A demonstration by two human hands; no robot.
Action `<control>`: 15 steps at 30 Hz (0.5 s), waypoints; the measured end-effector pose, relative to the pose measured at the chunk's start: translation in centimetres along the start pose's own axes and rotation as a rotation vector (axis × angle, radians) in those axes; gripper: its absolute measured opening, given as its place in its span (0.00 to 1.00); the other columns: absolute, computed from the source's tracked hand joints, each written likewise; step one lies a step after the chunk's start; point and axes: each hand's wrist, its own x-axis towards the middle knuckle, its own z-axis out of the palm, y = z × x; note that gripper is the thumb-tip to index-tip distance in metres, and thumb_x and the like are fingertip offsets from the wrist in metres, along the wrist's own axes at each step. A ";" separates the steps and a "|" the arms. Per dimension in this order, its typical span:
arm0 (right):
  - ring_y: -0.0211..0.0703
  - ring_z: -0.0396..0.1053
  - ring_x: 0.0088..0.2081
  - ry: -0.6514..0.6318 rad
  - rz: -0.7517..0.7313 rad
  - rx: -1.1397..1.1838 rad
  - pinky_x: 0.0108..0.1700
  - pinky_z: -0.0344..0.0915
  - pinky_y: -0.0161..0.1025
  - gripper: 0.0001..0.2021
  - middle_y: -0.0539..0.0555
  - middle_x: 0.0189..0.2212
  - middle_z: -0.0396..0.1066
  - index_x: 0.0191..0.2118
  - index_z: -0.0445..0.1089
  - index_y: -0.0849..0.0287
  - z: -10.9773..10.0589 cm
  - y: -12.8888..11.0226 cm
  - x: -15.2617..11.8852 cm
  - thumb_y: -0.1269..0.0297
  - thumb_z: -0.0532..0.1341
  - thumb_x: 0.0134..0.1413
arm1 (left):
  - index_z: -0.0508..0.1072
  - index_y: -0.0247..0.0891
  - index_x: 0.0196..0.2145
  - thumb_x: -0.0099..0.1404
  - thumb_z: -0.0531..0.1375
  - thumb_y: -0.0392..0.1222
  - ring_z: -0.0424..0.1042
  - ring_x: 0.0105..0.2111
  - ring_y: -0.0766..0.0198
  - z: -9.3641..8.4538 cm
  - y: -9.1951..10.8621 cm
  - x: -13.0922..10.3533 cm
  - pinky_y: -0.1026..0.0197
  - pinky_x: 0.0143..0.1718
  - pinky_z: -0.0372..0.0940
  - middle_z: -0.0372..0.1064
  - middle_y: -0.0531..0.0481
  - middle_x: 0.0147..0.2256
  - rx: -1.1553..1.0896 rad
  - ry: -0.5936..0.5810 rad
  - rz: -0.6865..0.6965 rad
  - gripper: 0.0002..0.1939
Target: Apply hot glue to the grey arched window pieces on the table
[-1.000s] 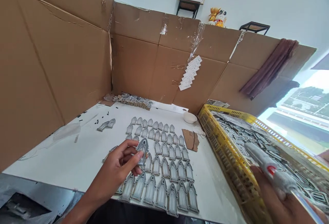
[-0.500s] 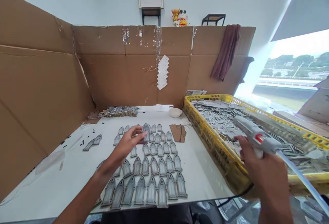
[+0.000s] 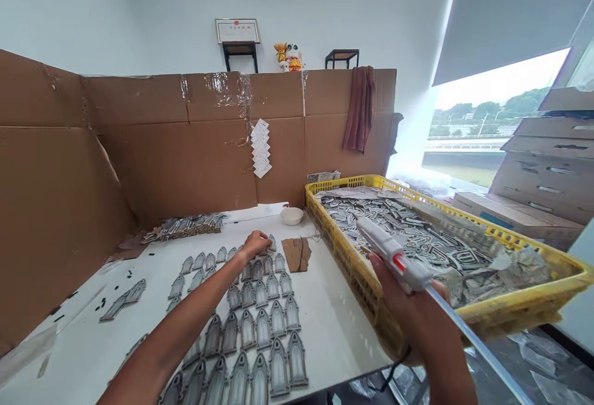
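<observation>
My left hand (image 3: pixel 257 244) reaches over the table to the far right end of the rows of grey arched pieces. Its fingers are closed on a small arched window-shaped piece (image 3: pixel 272 243), partly hidden by the fingertips. Nearer to me, several more arched pieces (image 3: pixel 262 329) lie flat in rows, some covered by my left forearm. My right hand (image 3: pixel 401 309) is wrapped round a white hot glue gun (image 3: pixel 380 241). A long clear glue stick (image 3: pixel 473 340) sticks out of its back end. The gun's nozzle points forward and left, over the yellow crate.
On the right stands a yellow crate (image 3: pixel 346 250) full of loose grey pieces. A white bowl (image 3: pixel 292 216) and torn cardboard (image 3: pixel 297 254) lie near its left side. Stacked pieces (image 3: pixel 185 226) sit by the cardboard wall (image 3: pixel 204 163). Two overlapping pieces (image 3: pixel 123 300) lie at left.
The view has swung right. My left hand has moved from holding an arched piece up over the rows to the far row's right end. My right hand still grips the glue gun.
</observation>
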 end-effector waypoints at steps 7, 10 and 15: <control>0.44 0.66 0.25 -0.048 -0.063 0.151 0.30 0.62 0.37 0.24 0.49 0.24 0.74 0.32 0.76 0.51 0.1 -2.1 -1.8 0.38 0.63 0.72 | 0.77 0.38 0.62 0.78 0.68 0.50 0.80 0.54 0.49 -1.2 -0.5 -0.1 0.42 0.55 0.79 0.76 0.40 0.60 0.088 0.004 0.120 0.21; 0.45 0.70 0.28 -0.114 -0.098 0.135 0.33 0.63 0.38 0.19 0.51 0.30 0.79 0.40 0.81 0.51 0.0 -2.7 -2.3 0.44 0.61 0.74 | 0.78 0.38 0.61 0.79 0.68 0.50 0.80 0.53 0.50 -3.0 -1.5 -1.5 0.43 0.55 0.79 0.77 0.41 0.59 0.102 0.022 0.224 0.19; 0.51 0.82 0.40 -0.308 -0.199 0.038 0.37 0.66 0.38 0.15 0.53 0.43 0.85 0.55 0.81 0.47 1.0 -3.2 -2.5 0.58 0.59 0.71 | 0.80 0.38 0.55 0.79 0.68 0.52 0.81 0.49 0.53 -7.6 -6.1 -5.4 0.46 0.53 0.79 0.80 0.43 0.53 0.089 0.133 0.364 0.17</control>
